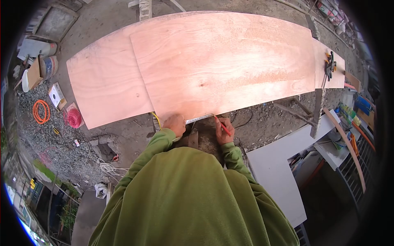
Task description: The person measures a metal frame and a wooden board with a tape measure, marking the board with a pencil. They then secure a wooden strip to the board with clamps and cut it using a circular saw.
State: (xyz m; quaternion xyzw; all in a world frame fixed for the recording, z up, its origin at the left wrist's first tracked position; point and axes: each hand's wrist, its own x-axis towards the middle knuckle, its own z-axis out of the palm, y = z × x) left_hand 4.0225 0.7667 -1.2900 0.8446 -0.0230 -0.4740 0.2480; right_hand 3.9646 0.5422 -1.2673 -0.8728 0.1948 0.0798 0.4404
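Note:
A large plywood sheet (230, 57) lies over another plywood sheet (106, 82) that shows at the left. Along the near edge of the upper sheet runs a pale measuring strip (200, 119). My left hand (175, 124) is closed at the strip's left end, pressed to the sheet's edge; its exact grip is partly hidden. My right hand (225, 130) holds a red pencil (225, 128), whose tip is near the strip's right end at the edge of the wood.
Black clamps (329, 65) sit on the wood at the right. A wooden support (318, 106) stands below them. White board (279, 172) lies at the lower right. On the gravel at the left are an orange coil (41, 111), a pink roll (74, 117) and a bucket (50, 67).

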